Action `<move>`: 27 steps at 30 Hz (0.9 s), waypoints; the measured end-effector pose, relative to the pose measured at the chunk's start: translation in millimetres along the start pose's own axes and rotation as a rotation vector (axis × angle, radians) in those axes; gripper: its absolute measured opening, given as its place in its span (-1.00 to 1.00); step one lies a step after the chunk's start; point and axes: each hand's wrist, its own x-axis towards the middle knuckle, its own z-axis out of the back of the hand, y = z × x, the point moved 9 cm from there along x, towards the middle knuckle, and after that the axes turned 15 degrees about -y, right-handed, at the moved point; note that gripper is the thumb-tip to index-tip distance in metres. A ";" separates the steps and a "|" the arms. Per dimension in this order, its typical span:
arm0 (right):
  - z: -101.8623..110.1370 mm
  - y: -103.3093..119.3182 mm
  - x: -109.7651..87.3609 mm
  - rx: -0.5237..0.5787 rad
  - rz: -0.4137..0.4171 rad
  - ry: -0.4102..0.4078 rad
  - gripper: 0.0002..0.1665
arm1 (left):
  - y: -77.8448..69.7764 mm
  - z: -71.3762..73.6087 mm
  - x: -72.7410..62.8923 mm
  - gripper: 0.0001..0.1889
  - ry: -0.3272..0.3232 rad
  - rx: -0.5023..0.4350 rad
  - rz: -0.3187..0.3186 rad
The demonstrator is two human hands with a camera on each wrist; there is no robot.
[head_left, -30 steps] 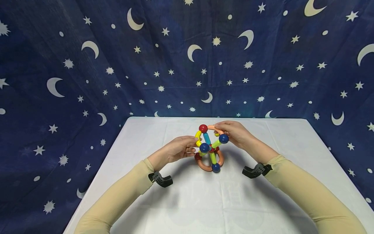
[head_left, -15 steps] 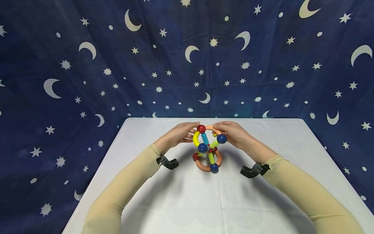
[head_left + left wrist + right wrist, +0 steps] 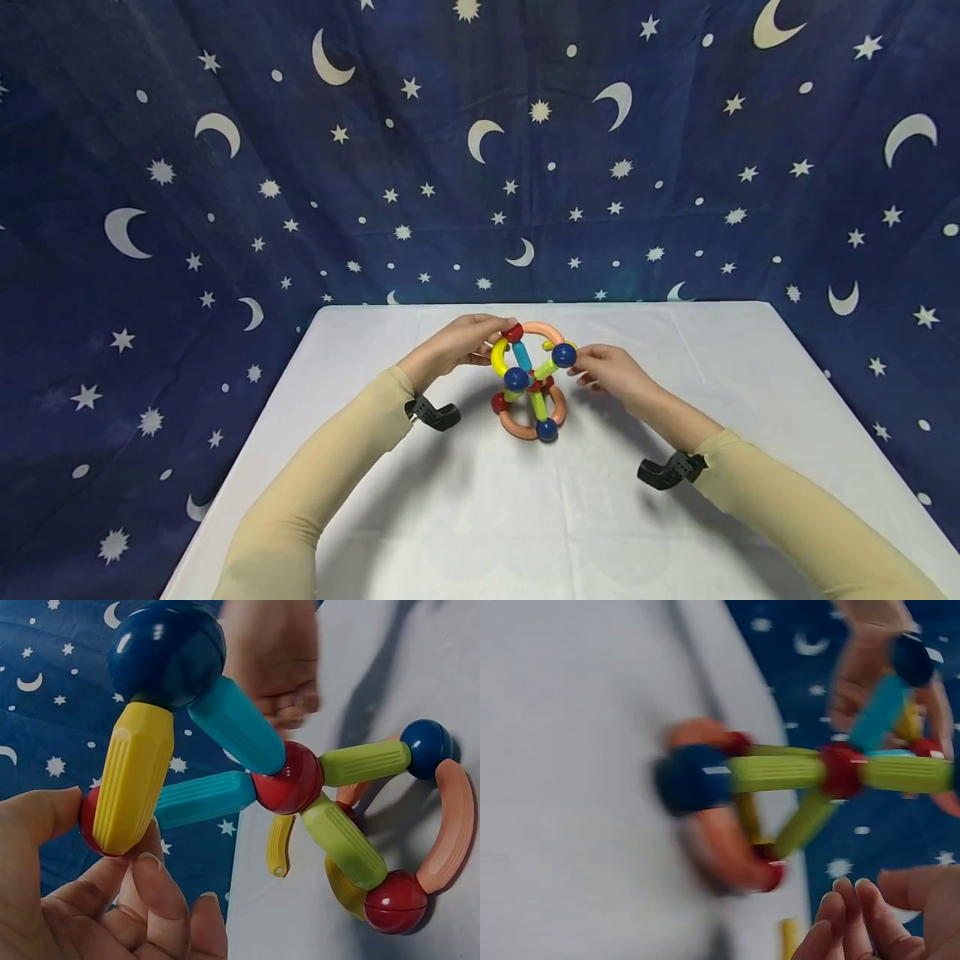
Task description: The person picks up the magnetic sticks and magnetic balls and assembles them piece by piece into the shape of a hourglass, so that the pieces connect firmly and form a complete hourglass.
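A toy structure of coloured rods and balls stands on the table; its hub is a red ball (image 3: 291,778) with blue and green rods (image 3: 342,841) fanning out. My left hand (image 3: 463,340) pinches the upper red ball (image 3: 513,332) between thumb and fingers, by the curved yellow rod (image 3: 136,780). On the other side, my right hand (image 3: 613,373) holds nothing, its fingers loosely bent beside the right blue ball (image 3: 564,356). A curved orange rod (image 3: 543,329) runs along the top. Curved orange rods (image 3: 517,427) form part of the lower ring.
A loose curved yellow rod (image 3: 279,846) lies on the white tablecloth (image 3: 450,517) behind the structure. Dark blue cloth (image 3: 420,167) with moons and stars hangs at the back and sides.
My left hand has gone from the curved yellow rod up to the upper red ball. The right hand has let go of the curved orange rod and shifted down and right.
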 end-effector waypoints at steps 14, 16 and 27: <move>-45.5 -27.2 -61.9 -0.387 0.386 -0.074 -0.43 | 1.4 -1.7 -0.5 -0.44 -0.010 -0.022 -0.010; -47.3 -25.7 -63.3 -0.408 0.405 -0.099 -0.46 | 1.3 -1.9 -0.8 -0.43 -0.010 -0.021 -0.008; -47.1 -18.9 -57.4 -0.436 0.445 -0.071 -0.60 | 6.6 9.2 -5.7 -0.44 -0.019 -0.007 0.008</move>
